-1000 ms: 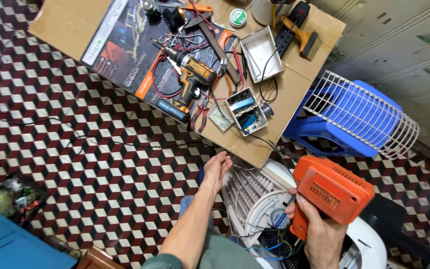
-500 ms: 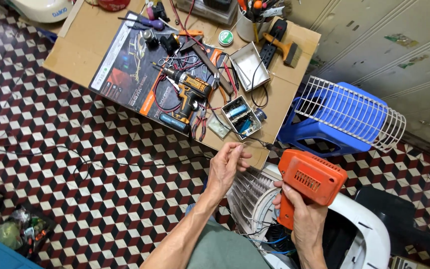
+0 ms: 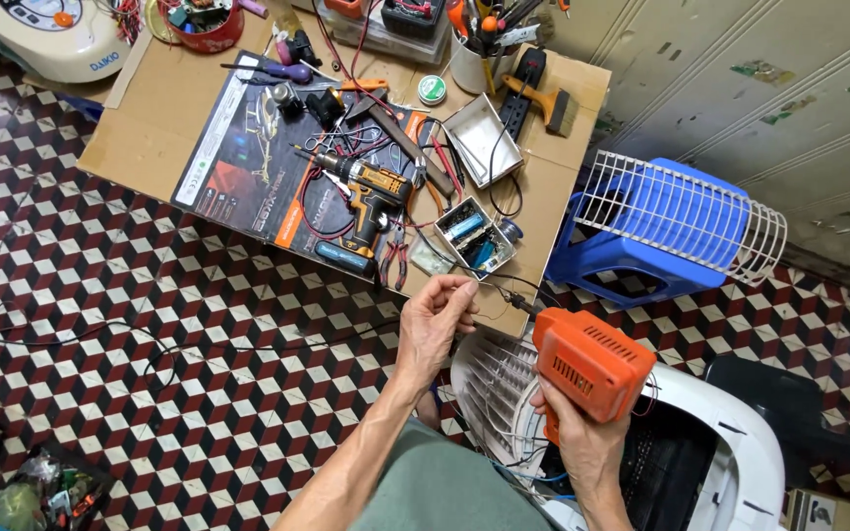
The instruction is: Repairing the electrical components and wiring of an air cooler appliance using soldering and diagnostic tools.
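My right hand [image 3: 582,442] grips the handle of an orange soldering gun [image 3: 590,360], its dark tip pointing up-left. My left hand [image 3: 437,317] is raised just left of that tip, fingers pinched on a thin wire [image 3: 459,267] that runs up toward the cardboard. Below both hands lies a white fan housing [image 3: 504,388] with a ribbed grille and loose wires inside.
A flattened cardboard sheet [image 3: 150,128] on the checkered floor carries a cordless drill [image 3: 371,197], pliers, screwdrivers, small open boxes [image 3: 479,236] and a cup of tools [image 3: 479,54]. A blue stool [image 3: 641,246] with a white fan guard [image 3: 686,211] stands at right.
My left hand rose from beside the fan housing and pinched a thin wire near the gun's tip. The view shifted, so the cardboard and tools sit lower in frame.
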